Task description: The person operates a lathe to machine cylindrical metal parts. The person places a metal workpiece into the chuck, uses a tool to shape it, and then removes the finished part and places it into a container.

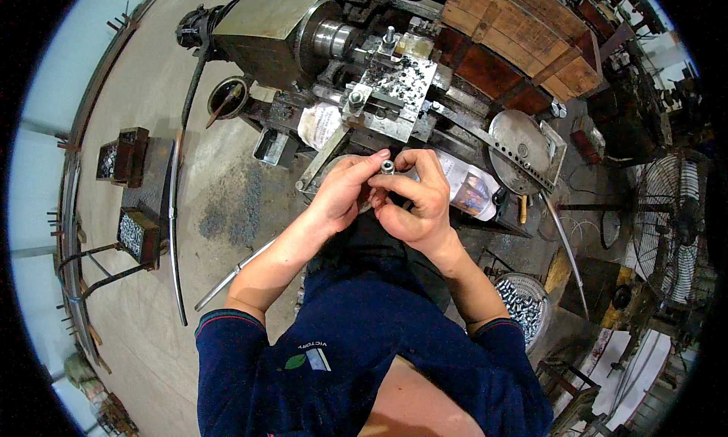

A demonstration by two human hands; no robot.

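Note:
Both my hands meet in front of my chest, close to the near edge of the lathe (pixel 394 95). Between the fingertips sits a small metal bushing (pixel 387 166), its round open end facing up. My left hand (pixel 345 187) is closed, thumb and fingers pressed against the part's left side. Curled around the other side, my right hand (pixel 417 202) pinches it too. The fingers hide the lower part of the bushing. Just beyond the hands, dark metal chips lie scattered over the lathe's carriage.
A basket of small metal parts (pixel 523 304) stands low at my right. A round metal disc (pixel 519 150) and a fan (pixel 671 224) are farther right. At the left are a box of parts (pixel 133 236) and a long rod (pixel 173 232). A wooden crate (pixel 523 31) sits behind the lathe.

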